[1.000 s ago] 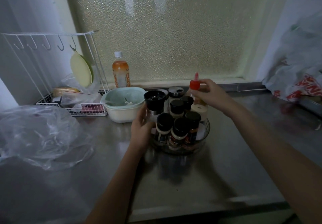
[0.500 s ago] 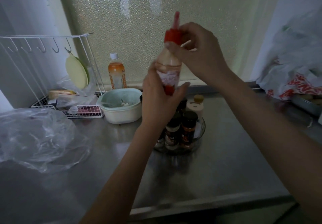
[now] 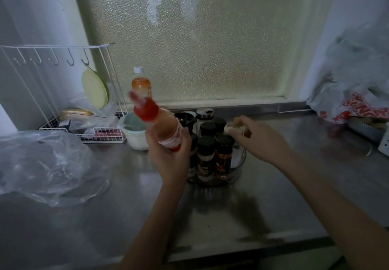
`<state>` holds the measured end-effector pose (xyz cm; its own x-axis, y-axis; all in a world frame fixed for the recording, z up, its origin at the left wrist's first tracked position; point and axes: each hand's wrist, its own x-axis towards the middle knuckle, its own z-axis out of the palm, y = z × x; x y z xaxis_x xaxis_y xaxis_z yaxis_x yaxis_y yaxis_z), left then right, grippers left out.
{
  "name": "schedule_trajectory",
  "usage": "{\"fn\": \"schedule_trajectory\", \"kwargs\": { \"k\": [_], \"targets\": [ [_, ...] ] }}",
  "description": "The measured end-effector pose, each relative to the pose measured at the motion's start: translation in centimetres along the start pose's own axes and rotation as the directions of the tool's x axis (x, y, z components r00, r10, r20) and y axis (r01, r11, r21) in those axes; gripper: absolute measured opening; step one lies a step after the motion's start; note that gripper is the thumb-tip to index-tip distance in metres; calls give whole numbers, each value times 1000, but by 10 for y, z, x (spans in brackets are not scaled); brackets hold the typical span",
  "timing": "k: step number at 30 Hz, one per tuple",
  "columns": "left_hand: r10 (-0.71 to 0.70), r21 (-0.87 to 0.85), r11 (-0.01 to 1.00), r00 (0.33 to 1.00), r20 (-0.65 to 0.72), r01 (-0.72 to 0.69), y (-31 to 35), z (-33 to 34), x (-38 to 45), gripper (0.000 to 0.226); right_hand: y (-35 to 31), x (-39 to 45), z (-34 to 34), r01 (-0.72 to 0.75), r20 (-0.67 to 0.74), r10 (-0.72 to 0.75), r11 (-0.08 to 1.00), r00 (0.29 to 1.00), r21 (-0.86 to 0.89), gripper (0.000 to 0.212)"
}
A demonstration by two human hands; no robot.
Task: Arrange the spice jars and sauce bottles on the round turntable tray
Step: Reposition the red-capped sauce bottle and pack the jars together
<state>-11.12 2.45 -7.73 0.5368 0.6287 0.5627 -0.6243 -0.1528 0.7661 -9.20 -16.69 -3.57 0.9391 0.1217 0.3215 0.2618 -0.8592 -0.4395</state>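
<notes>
Both hands had parted: left hand [image 3: 168, 156] gripped the tilted sauce bottle [image 3: 163, 126] mid-frame, while right hand [image 3: 261, 137] pinched a pale jar [image 3: 236, 128] over the turntable tray [image 3: 239, 164], rearranging it.

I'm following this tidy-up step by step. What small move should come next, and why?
Probably close the right hand on the small pale jar at the back of the clear round turntable tray and shift it, opening a gap. The left hand holds the red-capped squeeze sauce bottle tilted off the tray, and black-lidded spice jars crowd the front.
</notes>
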Motion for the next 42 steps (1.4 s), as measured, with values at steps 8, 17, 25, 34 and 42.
{"fn": "schedule_trajectory", "kwargs": {
  "k": [8, 17, 25, 34, 42],
  "targets": [
    [-70, -111, 993, 980, -185, 49, -21, -16, 3, 40, -5, 17, -29, -31, 423, 16, 999, 906, 27, 38],
    [-344, -100, 938, 922, -177, 331, -41, -16, 7, 23, -12, 33, -27, 10, 469, 41, 994, 882, -106, 46],
    [-438, -42, 897, 874, -210, 440, -45, -18, 11, 20, -32, 27, -58, 151, 98, -143, 985, 985, -84, 38],
    [-494, -93, 868, 829, -264, 488, -51, -16, 16, 25, -16, 58, -88, -2, -17, -1, 991, 1000, -136, 45],
    [-501, -69, 862, 825, -261, 502, -56, -16, 17, 19, -6, 54, -73, 34, -75, -38, 998, 996, -52, 38]
  ]
}}
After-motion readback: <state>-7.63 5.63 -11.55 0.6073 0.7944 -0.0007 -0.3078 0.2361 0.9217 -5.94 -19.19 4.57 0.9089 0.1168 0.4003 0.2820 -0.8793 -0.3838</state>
